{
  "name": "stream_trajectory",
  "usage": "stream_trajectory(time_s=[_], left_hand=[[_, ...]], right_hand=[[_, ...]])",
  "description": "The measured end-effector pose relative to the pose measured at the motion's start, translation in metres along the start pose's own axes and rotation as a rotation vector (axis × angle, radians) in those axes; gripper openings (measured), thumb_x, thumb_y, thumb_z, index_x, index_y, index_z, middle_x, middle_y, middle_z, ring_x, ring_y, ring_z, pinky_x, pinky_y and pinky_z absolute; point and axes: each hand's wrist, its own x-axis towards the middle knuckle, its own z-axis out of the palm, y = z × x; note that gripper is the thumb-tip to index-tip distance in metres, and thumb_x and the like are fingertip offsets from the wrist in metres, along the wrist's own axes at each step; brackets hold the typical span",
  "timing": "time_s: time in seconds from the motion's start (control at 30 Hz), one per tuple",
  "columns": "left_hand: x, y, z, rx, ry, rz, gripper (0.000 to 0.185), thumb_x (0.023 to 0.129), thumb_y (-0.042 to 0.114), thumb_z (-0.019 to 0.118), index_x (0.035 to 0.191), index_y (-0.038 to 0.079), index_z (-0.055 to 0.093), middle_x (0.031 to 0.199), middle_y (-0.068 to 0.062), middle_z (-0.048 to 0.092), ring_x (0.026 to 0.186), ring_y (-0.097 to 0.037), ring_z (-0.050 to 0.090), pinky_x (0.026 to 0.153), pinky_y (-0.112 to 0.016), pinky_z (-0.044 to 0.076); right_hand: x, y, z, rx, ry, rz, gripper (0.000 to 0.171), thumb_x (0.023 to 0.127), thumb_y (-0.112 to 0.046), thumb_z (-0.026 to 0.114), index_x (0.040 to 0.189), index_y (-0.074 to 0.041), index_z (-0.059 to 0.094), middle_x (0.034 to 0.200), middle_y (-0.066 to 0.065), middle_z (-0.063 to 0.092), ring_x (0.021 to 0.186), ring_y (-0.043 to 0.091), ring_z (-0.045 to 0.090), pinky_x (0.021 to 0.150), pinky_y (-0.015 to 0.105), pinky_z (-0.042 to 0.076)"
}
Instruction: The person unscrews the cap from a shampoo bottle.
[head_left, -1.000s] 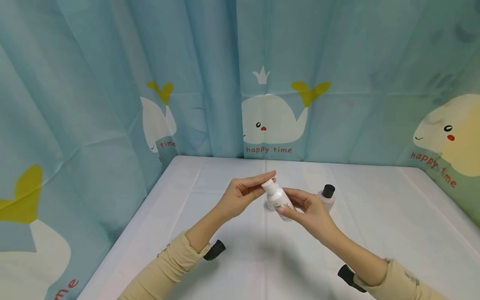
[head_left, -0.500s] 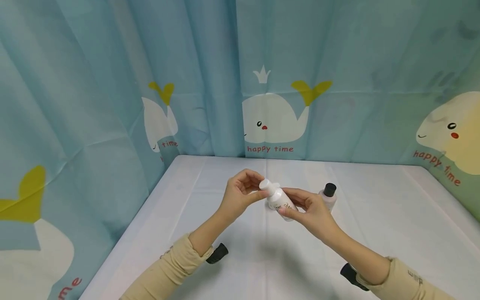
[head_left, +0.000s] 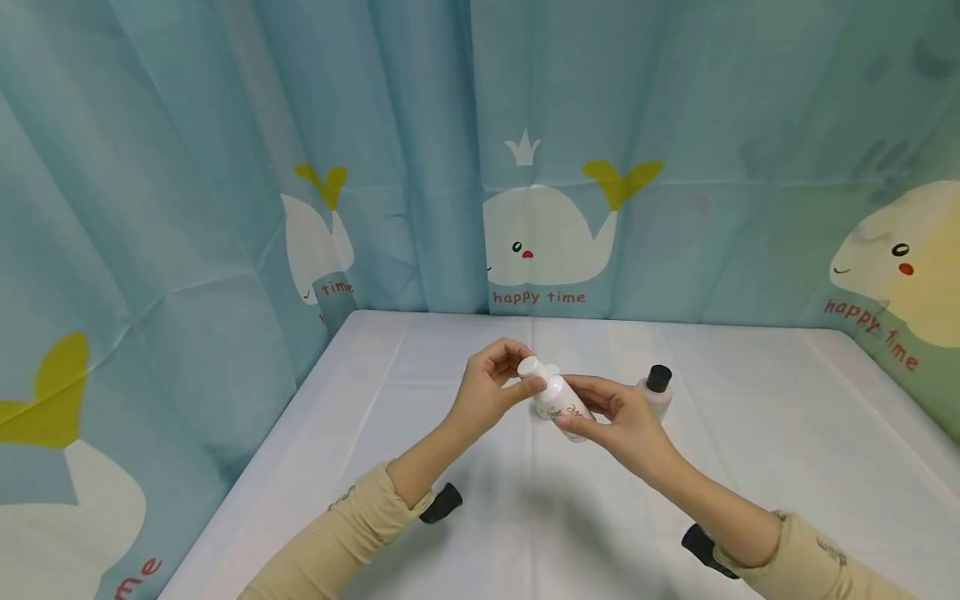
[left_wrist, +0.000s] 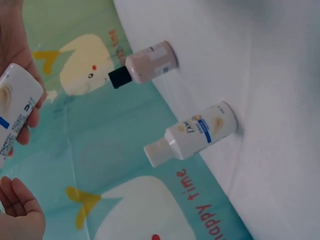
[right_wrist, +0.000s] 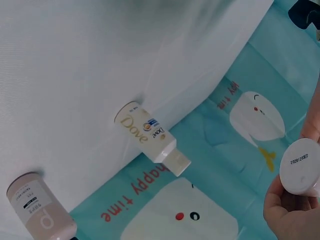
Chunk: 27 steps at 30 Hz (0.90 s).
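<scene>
A white bottle (head_left: 561, 402), a pink bottle (head_left: 654, 395) capped black, and a white counter (head_left: 750, 433) are backed by a teal whale-patterned curtain (head_left: 225, 167).

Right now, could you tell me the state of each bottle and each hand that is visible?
White bottle: held above the table, tilted, cap on.
Left hand: pinches the held bottle's cap.
Right hand: grips the held bottle's body.
Dove bottle: standing upright on the table, capped.
Pink bottle: standing upright on the table, black cap on.
</scene>
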Motion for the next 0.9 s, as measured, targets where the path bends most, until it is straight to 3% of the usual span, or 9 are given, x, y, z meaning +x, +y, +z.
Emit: stream_trajectory(time_s=[0.07,0.17,0.27,0.37,0.43,0.57,0.67,0.77,0.9], left_hand=[[0.002,-0.001,0.001,0.008,0.005,-0.003,0.080,0.066,0.060,0.073,0.097,-0.011,0.052,0.087,0.004,0.054,0.080,-0.004,0.052,0.079,-0.016,0.048],[0.003,-0.001,0.001,-0.021,-0.028,0.002,0.087,0.064,0.062,0.070,0.107,-0.012,0.051,0.098,-0.010,0.059,0.092,-0.008,0.057,0.083,-0.017,0.050],[0.003,0.000,-0.002,-0.111,-0.122,-0.001,0.090,0.071,0.056,0.068,0.128,-0.011,0.046,0.128,-0.027,0.051,0.118,-0.024,0.057,0.092,-0.022,0.051],[-0.001,0.000,-0.009,-0.179,-0.220,-0.014,0.084,0.081,0.044,0.065,0.141,-0.006,0.035,0.148,-0.025,0.034,0.134,-0.031,0.041,0.099,-0.026,0.046],[-0.002,-0.001,-0.013,-0.191,-0.254,-0.012,0.074,0.087,0.033,0.062,0.144,-0.004,0.031,0.151,-0.020,0.030,0.137,-0.026,0.037,0.102,-0.025,0.043],[-0.004,-0.003,-0.018,-0.197,-0.272,0.003,0.061,0.092,0.021,0.058,0.141,-0.006,0.035,0.147,-0.008,0.041,0.132,-0.012,0.044,0.105,-0.024,0.041],[-0.004,-0.004,-0.018,-0.198,-0.264,0.014,0.061,0.091,0.025,0.060,0.136,-0.011,0.040,0.137,0.005,0.054,0.125,-0.005,0.050,0.103,-0.023,0.042],[-0.003,-0.005,-0.016,-0.214,-0.236,0.017,0.065,0.088,0.028,0.063,0.131,-0.016,0.042,0.124,0.015,0.061,0.118,-0.003,0.055,0.101,-0.022,0.045],[-0.003,-0.006,-0.014,-0.234,-0.179,-0.014,0.067,0.084,0.028,0.067,0.130,-0.015,0.043,0.113,0.016,0.066,0.110,-0.004,0.060,0.096,-0.021,0.048]], right_hand=[[0.001,0.000,0.000,0.002,-0.003,-0.005,0.045,0.082,-0.008,0.072,0.123,0.005,0.057,0.121,0.023,0.062,0.096,-0.005,0.061,0.077,0.021,0.056],[0.003,-0.001,0.000,-0.002,-0.005,-0.010,0.045,0.082,-0.008,0.072,0.123,0.005,0.057,0.121,0.023,0.062,0.096,-0.006,0.061,0.078,0.020,0.055],[0.004,-0.001,-0.001,-0.005,-0.005,-0.006,0.045,0.083,-0.009,0.071,0.124,0.004,0.057,0.120,0.022,0.063,0.097,-0.005,0.061,0.080,0.019,0.055],[0.003,-0.001,-0.002,-0.005,-0.001,0.006,0.044,0.083,-0.009,0.071,0.124,0.004,0.058,0.119,0.022,0.063,0.097,-0.004,0.061,0.080,0.019,0.054],[0.002,-0.001,-0.002,-0.004,0.000,0.016,0.045,0.083,-0.010,0.071,0.124,0.003,0.058,0.120,0.022,0.063,0.097,-0.004,0.061,0.080,0.019,0.054],[0.002,-0.001,-0.002,-0.008,0.002,0.031,0.045,0.083,-0.011,0.072,0.124,0.003,0.058,0.120,0.021,0.063,0.097,-0.005,0.061,0.080,0.019,0.054],[0.003,0.000,-0.002,-0.008,-0.001,0.033,0.045,0.083,-0.011,0.072,0.124,0.003,0.058,0.121,0.022,0.063,0.097,-0.005,0.061,0.080,0.019,0.054],[0.004,0.001,-0.002,0.002,-0.006,0.034,0.045,0.083,-0.010,0.071,0.124,0.004,0.057,0.122,0.023,0.061,0.098,-0.004,0.061,0.079,0.019,0.055],[0.005,0.001,-0.002,0.001,-0.006,0.021,0.045,0.083,-0.010,0.071,0.124,0.004,0.057,0.122,0.023,0.061,0.097,-0.005,0.060,0.079,0.019,0.055]])
